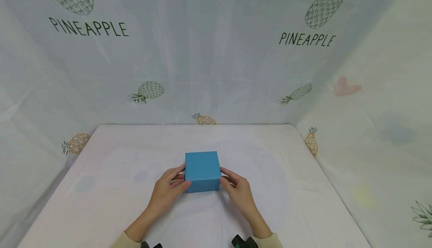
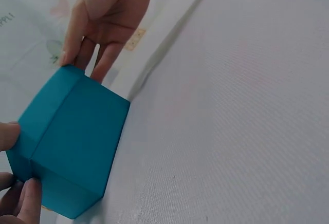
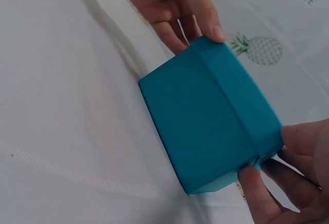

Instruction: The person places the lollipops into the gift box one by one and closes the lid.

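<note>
A blue cardboard box with a fitted lid stands upright between both hands, its plain top facing up. My left hand holds its left side, thumb at the near corner and fingers along the side. On the opposite side, my right hand grips it in the same way, with the thumb on the near right corner. The wrist views show the lid's lower edge as a seam running round the box. Fingertips of the right hand lie right at that seam.
The table is covered with a white cloth. Behind it hangs a pale curtain printed with pineapples, and similar cloth lines the left and right sides. Dark wrist devices show at the sleeves.
</note>
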`<move>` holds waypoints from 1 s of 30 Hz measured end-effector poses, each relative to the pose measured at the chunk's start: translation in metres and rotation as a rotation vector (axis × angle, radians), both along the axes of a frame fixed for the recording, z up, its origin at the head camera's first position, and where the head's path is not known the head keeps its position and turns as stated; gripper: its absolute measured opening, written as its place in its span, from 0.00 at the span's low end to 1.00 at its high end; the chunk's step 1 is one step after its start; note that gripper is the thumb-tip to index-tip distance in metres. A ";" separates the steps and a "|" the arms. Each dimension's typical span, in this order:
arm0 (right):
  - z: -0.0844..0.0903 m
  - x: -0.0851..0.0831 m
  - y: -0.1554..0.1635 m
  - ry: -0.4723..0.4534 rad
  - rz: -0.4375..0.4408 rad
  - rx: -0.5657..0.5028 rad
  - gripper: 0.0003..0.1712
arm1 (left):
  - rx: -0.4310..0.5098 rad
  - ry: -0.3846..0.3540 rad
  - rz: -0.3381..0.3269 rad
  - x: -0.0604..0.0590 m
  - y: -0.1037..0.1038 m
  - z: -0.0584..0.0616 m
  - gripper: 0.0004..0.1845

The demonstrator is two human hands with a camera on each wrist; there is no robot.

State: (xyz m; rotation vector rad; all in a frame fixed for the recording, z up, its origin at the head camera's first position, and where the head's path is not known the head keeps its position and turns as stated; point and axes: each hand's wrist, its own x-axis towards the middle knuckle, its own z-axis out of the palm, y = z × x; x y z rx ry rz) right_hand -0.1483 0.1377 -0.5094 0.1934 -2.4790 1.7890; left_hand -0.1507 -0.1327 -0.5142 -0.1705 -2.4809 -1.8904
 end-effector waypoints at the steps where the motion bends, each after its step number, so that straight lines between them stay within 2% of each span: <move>1: 0.000 0.000 0.000 -0.002 0.001 -0.007 0.23 | 0.005 -0.010 0.002 0.000 0.000 0.000 0.39; 6: 0.000 0.001 -0.001 -0.007 0.008 -0.037 0.23 | 0.024 -0.033 -0.002 0.000 -0.001 -0.001 0.39; 12: -0.003 0.000 0.000 -0.010 0.014 -0.026 0.23 | 0.025 -0.028 -0.028 -0.003 -0.002 -0.004 0.40; 30: -0.006 0.000 -0.001 -0.023 0.038 -0.011 0.27 | -0.019 -0.019 -0.044 -0.007 -0.003 -0.008 0.40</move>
